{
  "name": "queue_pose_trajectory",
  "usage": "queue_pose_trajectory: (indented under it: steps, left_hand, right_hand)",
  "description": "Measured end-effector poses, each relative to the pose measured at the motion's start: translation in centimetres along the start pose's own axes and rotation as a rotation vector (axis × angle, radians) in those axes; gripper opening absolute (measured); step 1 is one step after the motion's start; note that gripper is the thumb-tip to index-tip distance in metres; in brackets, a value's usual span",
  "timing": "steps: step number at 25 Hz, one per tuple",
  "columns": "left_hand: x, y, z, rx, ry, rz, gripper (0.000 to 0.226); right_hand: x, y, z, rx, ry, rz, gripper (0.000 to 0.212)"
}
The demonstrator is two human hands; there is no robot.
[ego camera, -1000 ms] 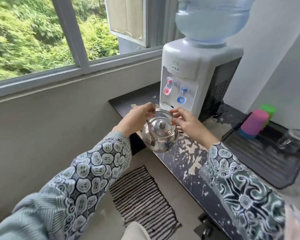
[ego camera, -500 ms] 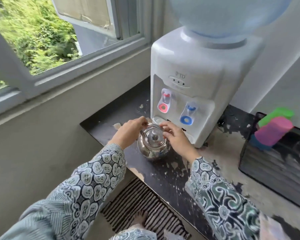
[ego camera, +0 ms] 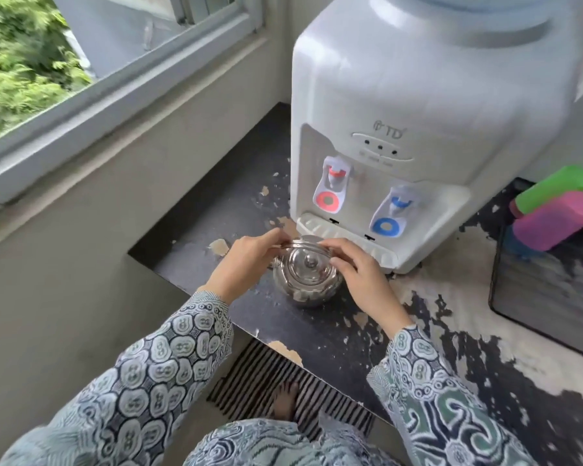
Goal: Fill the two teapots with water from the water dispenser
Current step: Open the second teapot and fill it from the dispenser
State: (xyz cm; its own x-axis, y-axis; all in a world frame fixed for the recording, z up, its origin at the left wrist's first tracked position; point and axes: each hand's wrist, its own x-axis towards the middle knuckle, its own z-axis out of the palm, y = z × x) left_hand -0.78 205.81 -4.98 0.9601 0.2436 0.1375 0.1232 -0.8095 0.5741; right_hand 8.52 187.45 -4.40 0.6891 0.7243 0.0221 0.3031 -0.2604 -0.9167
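While both hands, left hand (ego camera: pixel 241 260) and right hand (ego camera: pixel 360 274), pinch its wire handle, 1 shiny round steel teapot (ego camera: pixel 305 280) sits before the white water dispenser (ego camera: pixel 418 95); lid on, so lifting it looks next.

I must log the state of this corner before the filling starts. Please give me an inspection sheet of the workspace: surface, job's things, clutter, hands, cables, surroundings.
Surface: dark counter with its coating peeling in pale patches.
Job's things: shiny steel teapot, lid on, stands on the counter before the white water dispenser, not under the red tap or the blue tap. Second teapot: nothing seen.
Clutter: green and pink plastic cups on a black tray.
Hands: left hand and right hand grip the teapot's handle.
Cables: nothing seen.
Surroundings: window, striped floor mat.
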Motion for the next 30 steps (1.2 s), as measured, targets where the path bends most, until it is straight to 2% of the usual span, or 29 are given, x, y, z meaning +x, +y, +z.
queue_pose_trajectory:
  steps: [6, 11, 13, 18, 23, 25, 28, 30]
  left_hand:
    - [-0.4, -2.2, 0.8, -0.013, 0.022, 0.098, 0.031]
    - [-2.2, -3.7, 2.1, -0.038, 0.027, 0.211, 0.013]
    - [-2.7, -4.1, 3.0, -0.029, 0.041, 0.249, 0.021]
    - [-3.4, -5.2, 4.0, 0.027, -0.005, 0.201, 0.05]
    - [-4.5, -5.8, 5.3, 0.145, -0.036, 0.324, 0.032]
    - [-4.5, -5.6, 5.3, 0.121, -0.008, 0.306, 0.026]
    - [-3.9, -4.2, 4.7, 0.059, 0.033, 0.223, 0.025]
    - [-2.6, -2.7, 4.3, 0.026, 0.001, 0.143, 0.045]
  right_hand:
    - [-0.4, 1.5, 1.5, -0.182, 0.074, -0.123, 0.03]
    - [-1.8, 3.4, 2.7, -0.273, 0.077, -0.211, 0.033]
    - [-2.4, 3.9, 2.8, -0.289, 0.075, -0.216, 0.03]
    - [-2.6, 4.6, 2.8, -0.397, 0.118, -0.203, 0.021]
    - [-3.3, 5.5, 4.1, -0.64, 0.178, -0.267, 0.029]
    - [-3.4, 5.2, 4.0, -0.654, 0.159, -0.242, 0.027]
    - [-2.8, 3.2, 3.3, -0.51, 0.002, -0.091, 0.013]
    - [-1.3, 1.7, 3.1, -0.489, 0.014, -0.1, 0.022]
